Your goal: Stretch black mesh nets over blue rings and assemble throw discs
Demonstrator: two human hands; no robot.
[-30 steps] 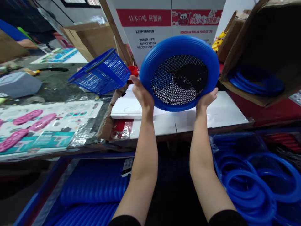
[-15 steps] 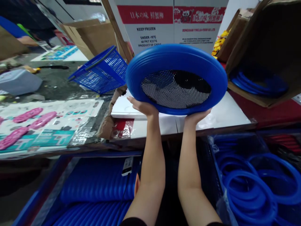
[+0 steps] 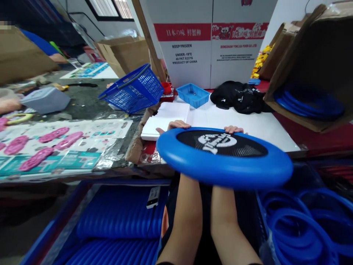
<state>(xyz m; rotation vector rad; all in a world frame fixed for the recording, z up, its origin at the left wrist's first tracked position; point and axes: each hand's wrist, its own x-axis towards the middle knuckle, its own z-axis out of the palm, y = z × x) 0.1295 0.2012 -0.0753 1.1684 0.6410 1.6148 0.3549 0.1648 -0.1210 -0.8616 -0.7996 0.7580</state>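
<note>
I hold a blue flying disc (image 3: 220, 167) with a black mesh centre and a white logo, nearly flat in front of me, above the near edge of the white board (image 3: 264, 127). My left hand (image 3: 173, 126) grips its far left rim, only the fingers showing over the edge. My right hand (image 3: 234, 129) grips the far rim to the right, its fingertips showing. Both forearms pass under the disc.
A tilted blue basket (image 3: 135, 90), a small blue tray (image 3: 193, 95) and black cloth (image 3: 238, 96) lie behind. Blue rings fill a bin (image 3: 303, 224) at lower right and a cardboard box (image 3: 311, 101) at right. Stacked blue discs (image 3: 116, 228) sit lower left. Pink parts (image 3: 52, 134) lie on the printed sheets at left.
The disc tipped from upright, facing me, down to nearly flat and came lower and nearer. Both hands stayed on its rim and moved closer together.
</note>
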